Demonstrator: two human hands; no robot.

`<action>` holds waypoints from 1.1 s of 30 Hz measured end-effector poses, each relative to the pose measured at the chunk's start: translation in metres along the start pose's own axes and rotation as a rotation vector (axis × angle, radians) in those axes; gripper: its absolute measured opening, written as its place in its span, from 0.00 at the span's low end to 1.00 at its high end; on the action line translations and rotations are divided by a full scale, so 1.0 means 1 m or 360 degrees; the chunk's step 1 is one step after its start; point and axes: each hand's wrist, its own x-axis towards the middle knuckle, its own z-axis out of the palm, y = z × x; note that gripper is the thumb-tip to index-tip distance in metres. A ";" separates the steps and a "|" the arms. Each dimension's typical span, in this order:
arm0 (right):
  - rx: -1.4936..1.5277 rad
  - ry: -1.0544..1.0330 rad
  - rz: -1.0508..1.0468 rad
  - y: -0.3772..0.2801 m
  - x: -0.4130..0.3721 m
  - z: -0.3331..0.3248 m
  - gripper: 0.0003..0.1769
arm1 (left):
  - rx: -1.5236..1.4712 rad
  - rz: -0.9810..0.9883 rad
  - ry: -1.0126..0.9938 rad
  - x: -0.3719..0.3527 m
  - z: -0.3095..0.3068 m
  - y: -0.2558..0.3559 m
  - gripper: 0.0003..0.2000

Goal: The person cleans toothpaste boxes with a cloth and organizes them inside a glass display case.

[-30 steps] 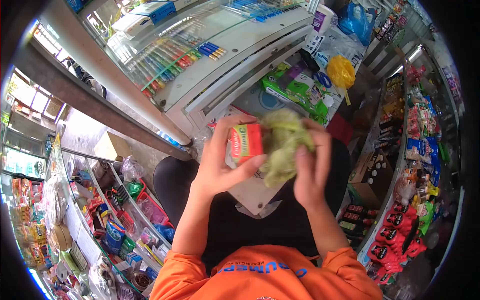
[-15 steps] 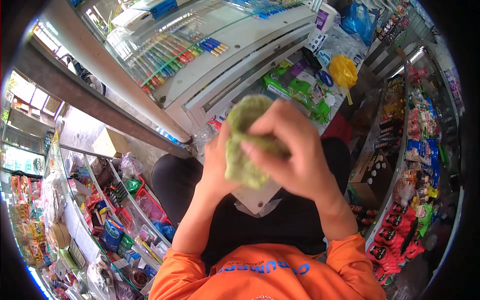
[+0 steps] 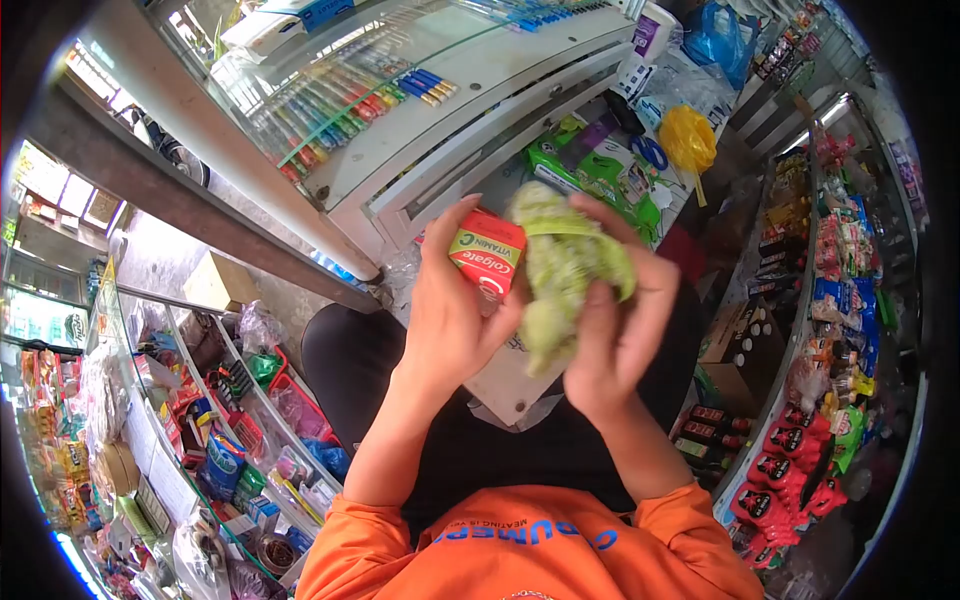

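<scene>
My left hand point(image 3: 445, 310) grips a red and yellow Colgate toothpaste box point(image 3: 487, 252), with its printed end turned up toward me. Bunched in my right hand point(image 3: 625, 320) is a light green cloth point(image 3: 565, 265), folded loosely and slightly blurred. The cloth is right beside the box; whether they touch is hard to tell. Both hands are above my lap, over a pale board point(image 3: 510, 392) that shows between my knees. The lower part of the box is hidden by my left fingers.
A glass case with rows of pens point(image 3: 350, 110) stands ahead. Right of it lie a green package point(image 3: 600, 170), blue-handled scissors point(image 3: 650, 152) and a yellow bag point(image 3: 688, 140). Shelves of packaged goods flank me, with red bottles point(image 3: 785, 470) at right and a cardboard box point(image 3: 220, 283) at left.
The cloth has moved right, off to the side of my left hand, and the toothpaste box now shows. My right hand has shifted right with the cloth.
</scene>
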 end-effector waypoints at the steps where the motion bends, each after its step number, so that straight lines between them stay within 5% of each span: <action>1: -0.0010 0.0018 0.0002 0.005 -0.009 0.005 0.15 | 0.0078 0.0067 0.0013 0.001 -0.001 0.000 0.40; 3: -0.0227 0.0014 0.0184 0.018 -0.044 0.006 0.19 | 0.0073 0.0113 0.0057 -0.001 -0.002 -0.003 0.38; 5: -0.0364 -0.0078 0.0412 0.034 -0.069 0.013 0.25 | -0.0164 -0.0196 0.0126 -0.002 -0.006 -0.004 0.36; 10: -0.0356 -0.0439 0.0689 0.034 -0.102 0.010 0.26 | 0.0071 -0.0048 0.0083 0.012 -0.020 -0.002 0.27; 13: 0.0030 -0.0120 0.1024 0.014 -0.075 0.025 0.25 | 0.0136 0.0051 0.0054 0.012 -0.012 0.002 0.25; 17: 0.0341 0.0120 0.0737 -0.002 -0.019 0.031 0.27 | -0.0005 0.0154 0.0299 0.006 -0.006 -0.012 0.22; 19: -0.0125 -0.0284 0.0218 -0.002 -0.011 0.027 0.30 | -0.0045 0.0154 0.0347 0.004 -0.003 -0.016 0.20; 21: -0.0209 -0.0337 0.0291 0.000 -0.040 0.035 0.33 | 0.0089 0.0184 0.0527 0.003 -0.001 -0.019 0.19; 23: -0.0045 -0.0477 0.0802 0.013 -0.085 0.037 0.35 | 0.0165 0.0142 0.0723 0.003 -0.007 -0.022 0.17; 26: -0.0045 -0.0644 0.1074 0.011 -0.107 0.029 0.37 | -0.0067 0.0119 0.0714 0.006 -0.011 -0.027 0.16; 33: 0.0223 -0.0564 0.0506 -0.013 -0.020 0.028 0.41 | -0.0437 0.0207 0.0573 0.004 -0.006 -0.007 0.09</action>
